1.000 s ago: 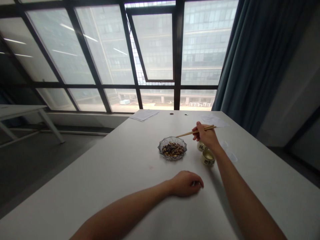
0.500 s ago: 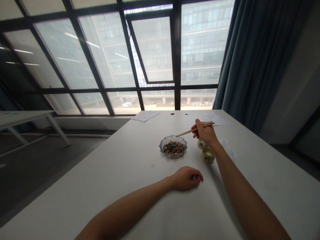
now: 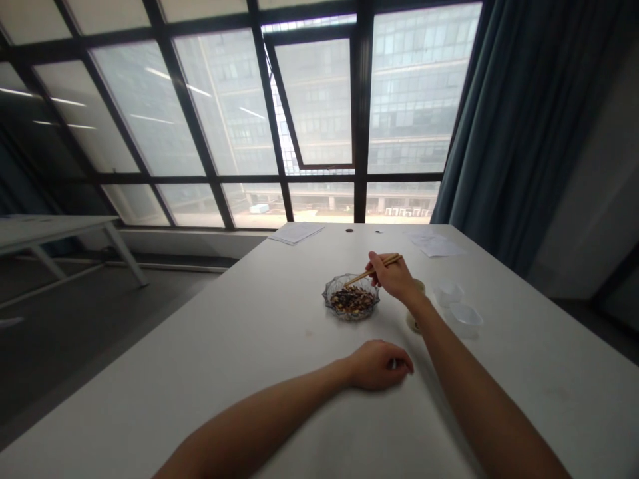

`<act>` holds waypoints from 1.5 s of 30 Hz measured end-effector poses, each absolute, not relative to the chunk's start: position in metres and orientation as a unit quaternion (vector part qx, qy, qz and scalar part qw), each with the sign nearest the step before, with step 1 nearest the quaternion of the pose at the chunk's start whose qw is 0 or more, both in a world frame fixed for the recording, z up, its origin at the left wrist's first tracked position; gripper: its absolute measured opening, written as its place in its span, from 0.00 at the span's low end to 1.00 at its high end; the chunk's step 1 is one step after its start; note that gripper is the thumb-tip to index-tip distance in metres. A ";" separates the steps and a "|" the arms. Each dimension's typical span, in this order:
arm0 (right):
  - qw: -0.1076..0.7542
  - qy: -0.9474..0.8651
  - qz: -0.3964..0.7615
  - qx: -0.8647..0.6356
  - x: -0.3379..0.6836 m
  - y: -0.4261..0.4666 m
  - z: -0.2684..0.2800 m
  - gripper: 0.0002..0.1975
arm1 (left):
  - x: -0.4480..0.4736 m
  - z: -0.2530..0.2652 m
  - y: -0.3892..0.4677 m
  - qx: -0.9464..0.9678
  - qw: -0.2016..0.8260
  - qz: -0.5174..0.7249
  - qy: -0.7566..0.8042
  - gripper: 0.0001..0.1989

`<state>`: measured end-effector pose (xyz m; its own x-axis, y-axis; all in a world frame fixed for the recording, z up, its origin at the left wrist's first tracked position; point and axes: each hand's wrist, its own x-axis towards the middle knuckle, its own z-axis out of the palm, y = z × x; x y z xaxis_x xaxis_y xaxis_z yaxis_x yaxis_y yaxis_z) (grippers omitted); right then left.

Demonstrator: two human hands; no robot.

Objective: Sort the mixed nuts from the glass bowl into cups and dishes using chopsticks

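Clear glass with a scalloped rim formed the one round bowl, which stood on the white rectangular table and held a heap of mixed dark-brown and yellowish small pieces, too many to count. Two slim, light-brown wooden chopsticks slanted down into it, their tips near one another over the heap's far side; whether they touched it could not be told. The right hand pinched both sticks between thumb and fingers, close to their upper ends. Two rounded, pale cups stood mostly hidden behind the right wrist, their insides out of sight. Beyond them lay two clear plastic containers, side by side. The left hand rested on the table nearer the viewer, loosely curled, a small gap showing between thumb and fingers.
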<state>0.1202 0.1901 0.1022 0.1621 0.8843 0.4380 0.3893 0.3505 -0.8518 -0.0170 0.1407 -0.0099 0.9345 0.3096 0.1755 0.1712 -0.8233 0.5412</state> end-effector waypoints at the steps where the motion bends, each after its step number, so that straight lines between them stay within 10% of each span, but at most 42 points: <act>1: 0.551 -0.610 0.232 -0.519 0.118 0.190 0.101 0.27 | -0.017 -0.011 0.141 0.946 0.269 0.131 0.123 0.12; 45: 0.510 -0.681 0.239 -0.469 0.099 0.185 0.065 0.20 | -0.014 -0.009 0.141 0.941 0.281 0.120 0.148 0.13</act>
<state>0.0993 0.1853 0.0654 -0.0401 0.8813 0.4709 0.3945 0.4469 -0.8029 -0.0145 0.1414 -0.0091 0.9278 0.3450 0.1421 0.2108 -0.7989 0.5632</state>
